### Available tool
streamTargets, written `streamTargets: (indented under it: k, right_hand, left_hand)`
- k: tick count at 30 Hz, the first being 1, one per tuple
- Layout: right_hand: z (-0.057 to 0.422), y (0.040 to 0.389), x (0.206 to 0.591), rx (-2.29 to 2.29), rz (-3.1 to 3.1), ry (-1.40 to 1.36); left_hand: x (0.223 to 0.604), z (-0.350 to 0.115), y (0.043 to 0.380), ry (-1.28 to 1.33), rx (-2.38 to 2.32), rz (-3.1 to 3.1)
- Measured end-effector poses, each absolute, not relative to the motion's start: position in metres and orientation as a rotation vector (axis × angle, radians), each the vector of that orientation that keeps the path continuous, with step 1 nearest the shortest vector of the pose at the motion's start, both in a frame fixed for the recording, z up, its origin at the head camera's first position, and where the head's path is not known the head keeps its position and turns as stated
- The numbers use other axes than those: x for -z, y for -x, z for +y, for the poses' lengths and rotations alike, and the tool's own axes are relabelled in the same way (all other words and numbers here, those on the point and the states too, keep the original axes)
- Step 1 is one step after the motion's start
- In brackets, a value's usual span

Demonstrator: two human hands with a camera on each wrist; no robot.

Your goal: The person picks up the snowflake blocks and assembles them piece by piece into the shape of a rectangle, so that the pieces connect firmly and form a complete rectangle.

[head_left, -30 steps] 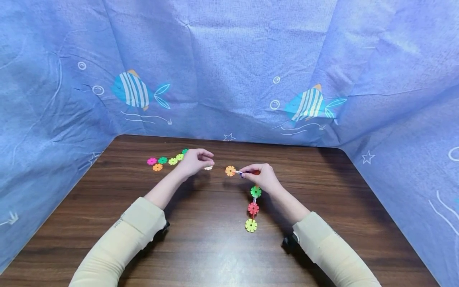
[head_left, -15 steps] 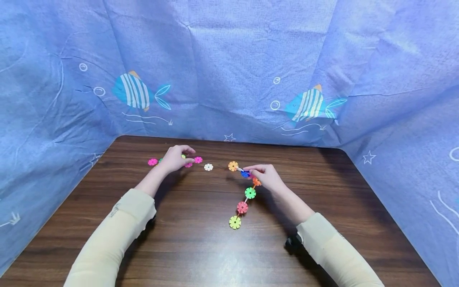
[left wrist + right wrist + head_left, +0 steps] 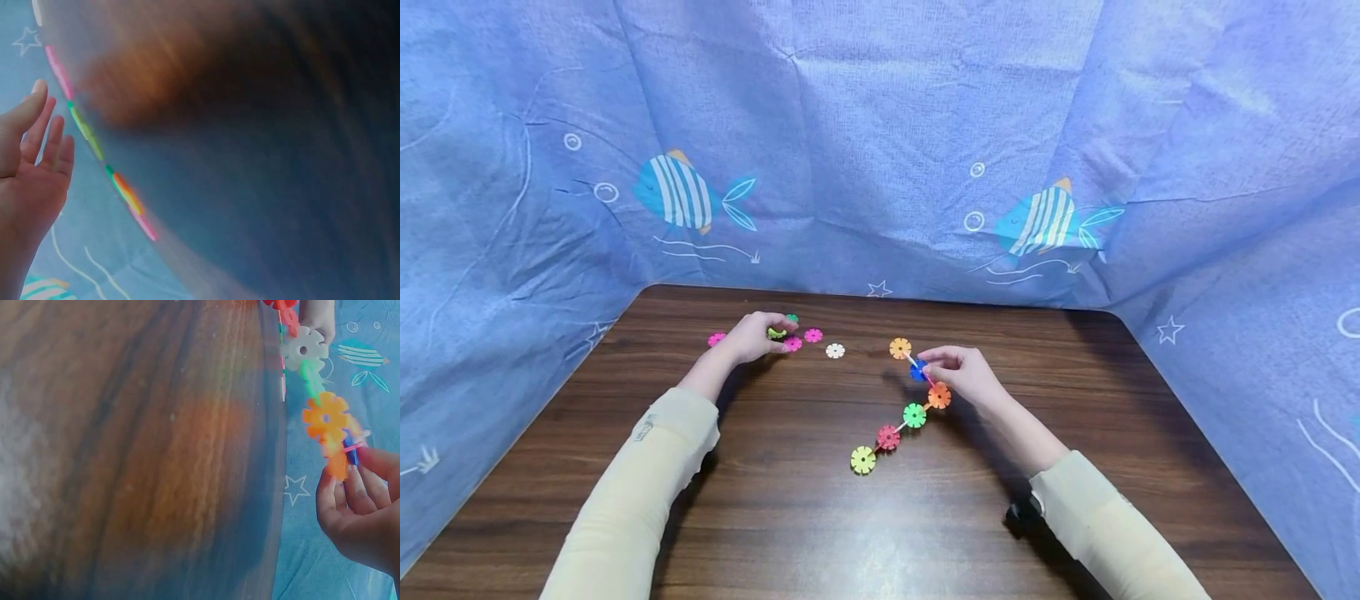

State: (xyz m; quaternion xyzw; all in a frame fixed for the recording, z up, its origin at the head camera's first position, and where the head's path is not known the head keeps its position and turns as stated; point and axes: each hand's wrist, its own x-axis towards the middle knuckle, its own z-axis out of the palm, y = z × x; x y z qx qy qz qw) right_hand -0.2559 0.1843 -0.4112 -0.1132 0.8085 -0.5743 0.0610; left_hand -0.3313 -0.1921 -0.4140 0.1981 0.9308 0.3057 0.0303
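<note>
In the head view my right hand (image 3: pixel 962 372) pinches a chain of notched plastic flower discs at its blue disc (image 3: pixel 918 370). From there the chain runs down through an orange disc (image 3: pixel 939 396), a green disc (image 3: pixel 914 415) and a red disc (image 3: pixel 888 437) to a yellow disc (image 3: pixel 862 460). A light orange disc (image 3: pixel 900 348) forms its other end. My left hand (image 3: pixel 752 335) hovers over loose discs at the far left, thumb and fingers apart around a yellow-green disc (image 3: pixel 777 332). The left wrist view shows that hand (image 3: pixel 37 150) with extended fingers and nothing in them.
Near the left fingertips lie two magenta discs (image 3: pixel 813 335), a green disc (image 3: pixel 792 319) and a white disc (image 3: pixel 835 351). Another magenta disc (image 3: pixel 717 339) lies left of that hand. A blue fish-print cloth (image 3: pixel 880 167) hangs behind the brown table (image 3: pixel 775 517).
My left hand has moved left, away from the white disc to the loose discs. The chain's yellow end has swung left, while my right hand has shifted slightly right.
</note>
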Motion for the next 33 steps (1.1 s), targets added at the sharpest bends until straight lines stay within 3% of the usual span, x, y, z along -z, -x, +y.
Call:
streamTargets:
  k: [22, 33]
  right_hand:
    - [0.193, 0.25, 0.413, 1.672, 2.324, 0.481]
    - [0.194, 0.247, 0.411, 1.699, 2.312, 0.448]
  left_hand:
    - [0.422, -0.184, 0.335, -0.641, -0.807, 2.953]
    - [0.411, -0.169, 0.324, -0.571, -1.093, 2.958]
